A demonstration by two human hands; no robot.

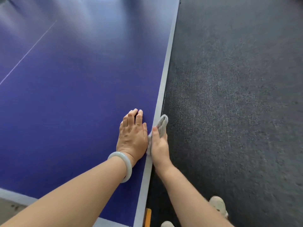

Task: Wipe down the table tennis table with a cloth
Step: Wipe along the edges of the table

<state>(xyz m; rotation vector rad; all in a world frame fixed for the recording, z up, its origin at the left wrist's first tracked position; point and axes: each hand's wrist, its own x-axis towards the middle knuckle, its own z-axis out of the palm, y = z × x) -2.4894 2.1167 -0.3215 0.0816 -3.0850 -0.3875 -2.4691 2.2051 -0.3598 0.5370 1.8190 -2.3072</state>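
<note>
Head view: right hand (159, 147) grips cloth (162, 126) (folded) against table (165, 76) edge.

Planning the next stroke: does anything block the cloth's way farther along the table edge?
Nothing visible: the edge strip ahead of the cloth is bare. The left hand lies flat on the top, alongside.

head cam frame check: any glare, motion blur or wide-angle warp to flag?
Head view: white glare washes out the far end of the table; near surface evenly lit. Head view: floor smears toward the right edge, shoe soft. Head view: left hand, right hand and cloth are reasonably sharp; forearms balloon at the bottom, wide-angle stretch.
</note>
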